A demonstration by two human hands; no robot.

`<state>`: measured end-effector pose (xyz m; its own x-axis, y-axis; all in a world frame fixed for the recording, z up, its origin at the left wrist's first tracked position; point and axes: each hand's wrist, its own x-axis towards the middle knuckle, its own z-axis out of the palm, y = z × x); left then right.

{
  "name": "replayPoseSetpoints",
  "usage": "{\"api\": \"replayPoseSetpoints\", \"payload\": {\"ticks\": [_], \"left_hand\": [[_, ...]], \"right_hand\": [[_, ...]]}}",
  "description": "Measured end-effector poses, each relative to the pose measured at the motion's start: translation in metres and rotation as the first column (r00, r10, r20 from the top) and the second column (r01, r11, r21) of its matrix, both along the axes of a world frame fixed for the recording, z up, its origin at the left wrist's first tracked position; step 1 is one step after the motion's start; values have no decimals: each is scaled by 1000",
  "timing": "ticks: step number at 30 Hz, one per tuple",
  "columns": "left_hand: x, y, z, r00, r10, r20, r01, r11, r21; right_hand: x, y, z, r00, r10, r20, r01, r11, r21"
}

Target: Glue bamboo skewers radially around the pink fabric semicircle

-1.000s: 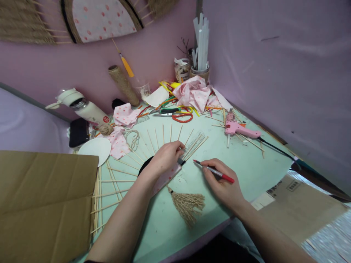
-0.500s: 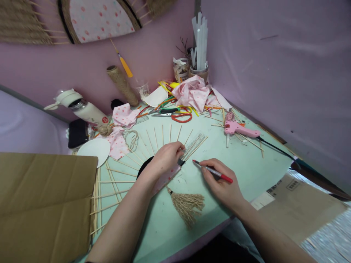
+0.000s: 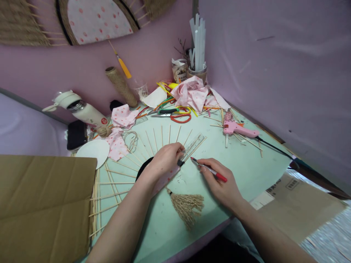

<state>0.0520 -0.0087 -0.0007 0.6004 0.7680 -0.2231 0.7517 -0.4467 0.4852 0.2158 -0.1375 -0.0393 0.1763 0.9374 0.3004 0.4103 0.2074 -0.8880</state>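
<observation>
My left hand (image 3: 168, 157) is closed at the lower end of a clear ruler (image 3: 193, 145), which lies along thin wooden sticks. Under that hand and forearm is a half-round piece with pink dotted fabric (image 3: 163, 181) and a black edge (image 3: 143, 168); sticks (image 3: 155, 140) fan out from it. In my right hand (image 3: 221, 179) is a red and grey pen (image 3: 211, 170), its tip just right of the sticks' lower ends. A twine tassel (image 3: 186, 206) hangs from the fabric piece's lower edge, flat on the table.
A pink glue gun (image 3: 240, 129) with a black cord lies at the right. Scissors (image 3: 181, 116), pink cloth (image 3: 190, 93), a twine spool (image 3: 121, 86) and a bottle (image 3: 85, 109) stand or lie behind. Cardboard (image 3: 46, 208) covers the left front.
My right hand and the pen have shifted slightly left, toward the sticks. The ruler appears slightly shifted beside my left hand, which stays in place.
</observation>
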Motion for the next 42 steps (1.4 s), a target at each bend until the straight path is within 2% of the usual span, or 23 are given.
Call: {"api": "replayPoseSetpoints", "payload": {"ticks": [42], "left_hand": [[2, -2, 1, 1000, 21, 9, -21, 1000, -6]], "right_hand": [[-2, 2, -1, 999, -3, 39, 5, 999, -37]]}}
